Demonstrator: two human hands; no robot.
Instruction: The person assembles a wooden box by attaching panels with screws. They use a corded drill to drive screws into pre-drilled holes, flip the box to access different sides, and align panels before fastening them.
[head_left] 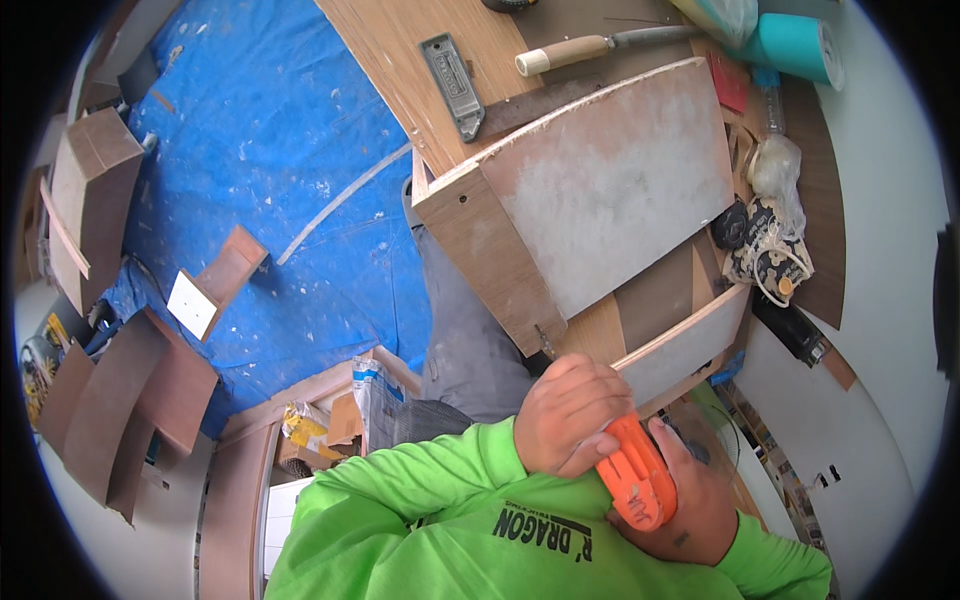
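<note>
Both hands, left (568, 415) and right (690, 500), clasp an orange tool (635, 478) just below the wooden box's (590, 200) near edge.

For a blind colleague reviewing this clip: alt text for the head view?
Both hands, left hand and right hand, grip an orange tool beside a curved wooden cabinet piece on a workbench; a blue tarp covers the floor.

Left hand (572, 413) and right hand (690, 500) around an orange tool (635, 478) beside a wooden box (590, 215)

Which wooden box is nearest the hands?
The curved-front box on the bench, just above the left hand; the other boxes sit far left on the floor.
</note>
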